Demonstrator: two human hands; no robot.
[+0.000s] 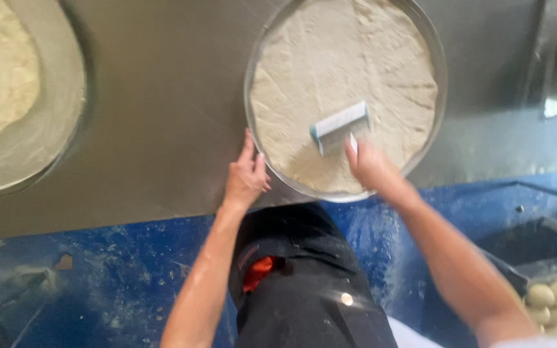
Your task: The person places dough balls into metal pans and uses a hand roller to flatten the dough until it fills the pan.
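1. Hands first: both reach forward from the wearer's body onto a wide grey metal tabletop [162,129], the largest surface in view, which spreads out ahead of and to both sides of the hands.
2. Just ahead of both hands sits a large round metal pan [433,45] filled edge to edge with a flat sheet of pale dough [343,58]. Its near rim overhangs the tabletop edge toward the body, probably so it is within easy reach.
3. Far off beyond the left hand, at the frame's edge, a second round pan [53,129] holds more dough, only partly visible.
4. Below and outside the right forearm, a dark tray [536,258] holds small pale dough balls [556,299] packed in rows.
5. Left hand [246,177] rests open and flat, fingers pointing forward, touching the pan's near-left rim; it appears to steady the pan.
6. Right hand [369,164] lies over the near part of the dough, fingers curled around the stem of a small white tool [340,122].
7. That tool, a short bar or roller, lies on the dough just ahead of the right fingertips, apparently pressed onto the surface.
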